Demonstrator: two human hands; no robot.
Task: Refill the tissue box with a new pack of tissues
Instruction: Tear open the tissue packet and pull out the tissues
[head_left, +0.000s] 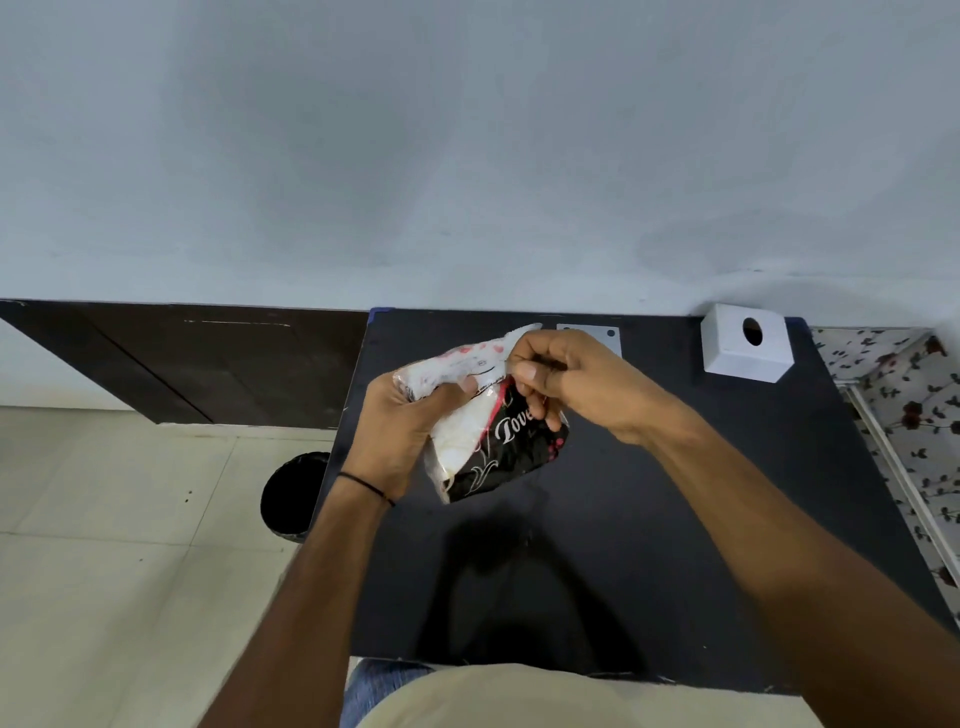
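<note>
Two hands work above the near-middle of the black table (675, 545), with the tissue pack (498, 447) held between them, clear of the tabletop. The left hand (400, 431) is curled around the pack's left side, thumb pressed on the white part of the wrapper. The right hand (566, 379) has its fingers bent tight, pinching the wrapper at the far upper end, probably to tear it open.

The pack looks light and soft. Its thin plastic film crumples under the grip and is likely slippery, so a firm hold on the body with a pinch at a loose corner suits it best. Its long axis seems to run from near-left to far-right, printed face up, though the crumpling blurs this.

Left of the table, a black bin (291, 493) stands on the floor. At the table's far right corner sits the white tissue box (737, 358), well apart from the pack, its oval slot facing up.
</note>
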